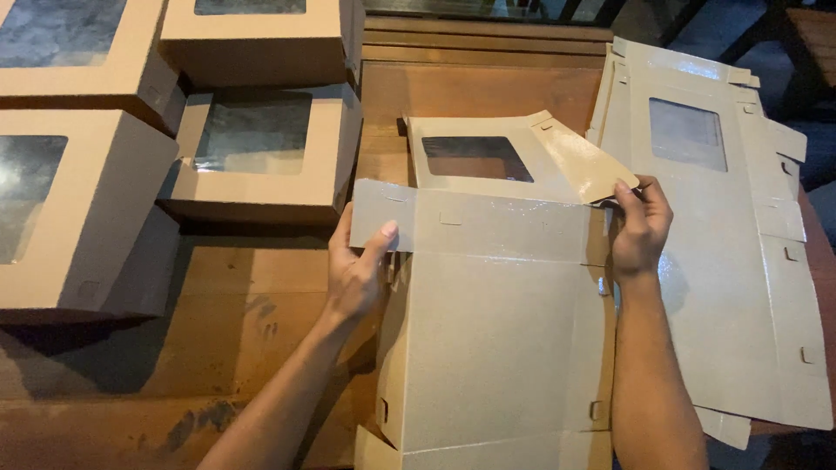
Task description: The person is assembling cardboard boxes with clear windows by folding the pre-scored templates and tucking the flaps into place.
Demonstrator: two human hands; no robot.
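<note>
Worn brown wooden planks [235, 305] are spreading under everything I am working on, dim light falling across them. My left hand [357, 270] is pinching the left side flap of the half-folded brown cardboard box with a clear window lid [496, 287], thumb on the inner face and the other digits curled behind the flap, so they are clamped on the card. My right hand [640, 228] is gripping the far right corner of the same box, fingertips closed on the spot where the glossy lid flap meets the side wall.

The box is lying straight ahead between both hands, its long axis running away from me toward the windowed lid, which is tilting up at the far end. Both hands are equally near; each is already touching its own side.

Just to the right, a stack of flat unfolded brown cardboard box blanks with window cut-outs [731, 261] is lying partly under my right wrist. To the left, four finished brown window boxes [261, 148] are standing close together.

Near edges of the box are cut off by the frame, and I cannot tell whether the right corner tab is locked.
</note>
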